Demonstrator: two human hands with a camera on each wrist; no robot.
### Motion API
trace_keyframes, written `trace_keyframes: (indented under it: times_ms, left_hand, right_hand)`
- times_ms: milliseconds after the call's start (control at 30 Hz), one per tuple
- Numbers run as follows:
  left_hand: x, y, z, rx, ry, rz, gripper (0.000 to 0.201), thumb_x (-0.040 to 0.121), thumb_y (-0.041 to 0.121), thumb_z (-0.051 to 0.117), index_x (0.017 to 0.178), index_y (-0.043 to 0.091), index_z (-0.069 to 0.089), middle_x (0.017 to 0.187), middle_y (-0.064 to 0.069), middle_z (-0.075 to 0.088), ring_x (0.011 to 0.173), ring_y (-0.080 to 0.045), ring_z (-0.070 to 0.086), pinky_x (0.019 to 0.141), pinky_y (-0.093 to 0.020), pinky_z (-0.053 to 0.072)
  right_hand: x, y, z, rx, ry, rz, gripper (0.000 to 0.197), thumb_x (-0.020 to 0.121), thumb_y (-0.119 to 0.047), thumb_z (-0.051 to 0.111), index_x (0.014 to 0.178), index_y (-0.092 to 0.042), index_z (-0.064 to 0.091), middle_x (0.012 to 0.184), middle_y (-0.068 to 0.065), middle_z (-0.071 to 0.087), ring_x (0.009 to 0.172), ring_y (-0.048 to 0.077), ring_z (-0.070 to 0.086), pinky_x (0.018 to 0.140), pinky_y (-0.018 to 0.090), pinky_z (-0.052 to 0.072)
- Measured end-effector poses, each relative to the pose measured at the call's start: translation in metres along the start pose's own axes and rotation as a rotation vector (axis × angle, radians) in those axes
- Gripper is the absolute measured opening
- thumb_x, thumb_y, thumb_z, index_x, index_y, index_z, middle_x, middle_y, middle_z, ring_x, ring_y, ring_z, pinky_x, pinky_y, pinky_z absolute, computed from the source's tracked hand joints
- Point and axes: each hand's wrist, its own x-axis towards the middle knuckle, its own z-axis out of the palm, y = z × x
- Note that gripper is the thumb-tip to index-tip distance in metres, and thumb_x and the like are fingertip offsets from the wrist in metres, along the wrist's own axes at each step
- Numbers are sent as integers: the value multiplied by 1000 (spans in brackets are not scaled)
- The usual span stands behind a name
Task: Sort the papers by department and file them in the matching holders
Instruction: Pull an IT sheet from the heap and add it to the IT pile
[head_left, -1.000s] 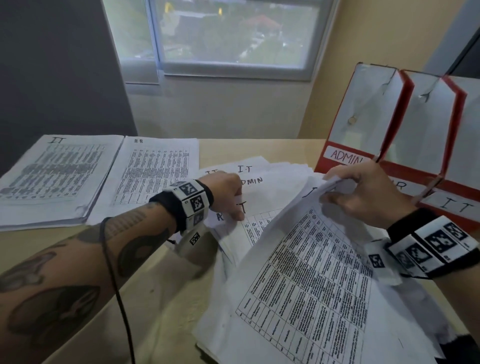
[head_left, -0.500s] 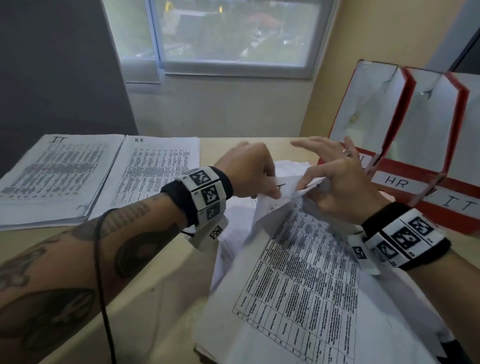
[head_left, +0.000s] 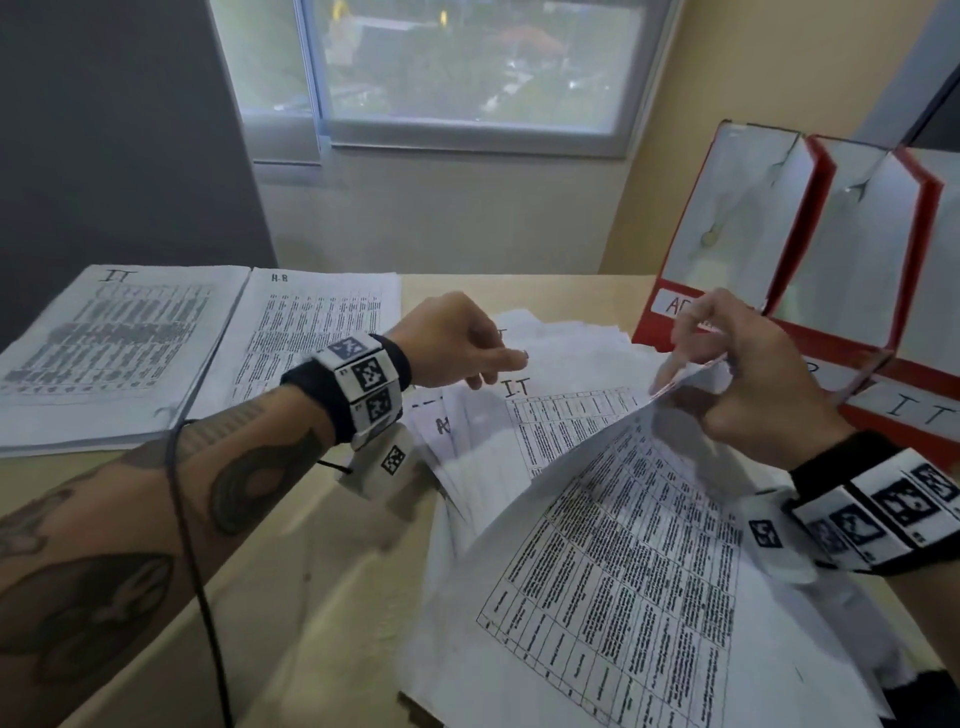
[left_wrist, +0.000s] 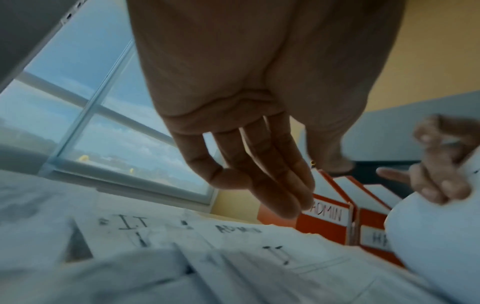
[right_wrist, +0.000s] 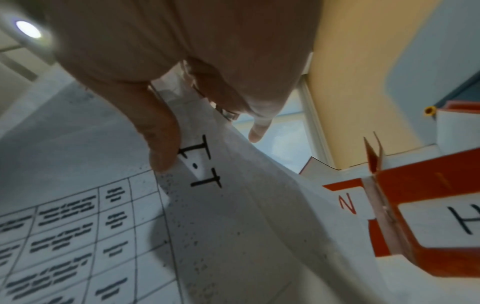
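I wear a black wristband (head_left: 400, 358) with white blocks of black square-pattern markers on my tattooed left forearm (head_left: 156, 499), a thin black cable (head_left: 195, 545) trailing along it, and a matching band (head_left: 883, 499) on my right wrist.

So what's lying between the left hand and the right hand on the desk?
In the head view, loose sheets fanned out, the top one marked IT, lie between the left hand and the right hand, which pinches a lifted sheet.

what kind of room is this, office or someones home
Most likely an office: red file holders labelled ADMIN, HR and IT stand on a wooden desk, printed papers lie across it, and there is a window behind.
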Motion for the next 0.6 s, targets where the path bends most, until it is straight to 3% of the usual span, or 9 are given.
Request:
trace_keyframes:
  times_ms: [67,133,233,300,333,433,533,567,600]
  left_hand:
    - [-6,14,3,-150,-146,32,49,87,65,69,94,18,81,85,10,80,80,-7,77,70,-27,56]
    - [-11,32,10,-202,-291,80,63,78,78,64,105,24,79,96,10,80,89,-8,76,78,-33,61]
    - [1,45,23,-45,-221,153,60,83,81,59,91,23,75,86,4,76,81,-15,72,79,-36,59]
    - [13,36,24,26,-54,136,56,95,70,53,75,20,67,74,-1,68,73,-22,65,74,-38,54]
    - [18,26,25,59,-26,98,48,98,65,54,71,26,64,72,7,64,73,-19,63,77,-37,53]
    - [17,-3,27,12,-186,7,33,87,77,54,88,48,70,94,26,68,100,-8,68,100,-42,54]
    - [15,-19,27,-134,-168,-35,100,62,104,42,124,32,73,125,12,71,115,-13,65,107,-39,47]
    - [17,-22,27,-167,-153,-70,116,52,109,36,125,26,73,129,4,71,116,-16,64,106,-39,47]
    - [18,-22,26,-167,-151,-111,117,50,110,36,118,23,74,126,0,72,111,-17,65,103,-39,49]
  right_hand:
    - [2,4,-2,-7,11,24,55,69,10,86,102,-26,61,86,1,73,81,19,71,68,41,58]
    - [9,7,-2,-68,48,-8,38,72,9,82,95,-18,66,83,4,70,77,25,67,64,45,56]
    - [23,1,2,-147,35,-71,21,74,9,77,81,-9,68,73,9,66,71,33,62,59,45,51]
    - [27,-8,5,-186,-1,-115,20,74,9,78,76,-9,69,68,5,64,68,30,60,59,42,50]
    - [28,-11,6,-196,-17,-129,22,74,9,79,76,-12,71,69,1,66,68,25,61,60,40,50]
    - [26,-14,5,-181,-76,-112,29,74,11,78,77,-17,73,73,-8,70,72,14,65,63,37,55]
    - [21,-8,-2,-170,-95,-102,31,77,10,78,77,-21,71,75,-10,70,74,12,65,65,41,56]
    - [19,-5,-4,-173,-99,-90,33,78,9,78,77,-23,71,75,-10,69,73,9,64,64,40,55]
    - [17,-2,-6,-173,-109,-74,34,79,9,78,78,-25,71,75,-11,69,73,10,64,64,38,54]
